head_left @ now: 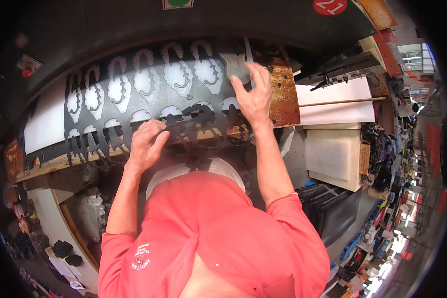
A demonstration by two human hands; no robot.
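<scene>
A black sheet with rows of shoe-part-like cutouts lies over a white board in front of me. Between the thumb and fingers of my left hand, at the sheet's near edge, is a dark, thin cut piece; its outline blurs into the black material around it. My right hand hovers at the sheet's right end, thumb and fingers apart, with nothing visible in it. Just beyond its fingertips is a grey, worn-looking plate; whether they touch it I cannot tell.
A dark machine beam spans the far side above the sheet. Right of my right hand is a rusty metal plate, then white sheets with a thin rod across them. Dark stacked sheets stand lower right.
</scene>
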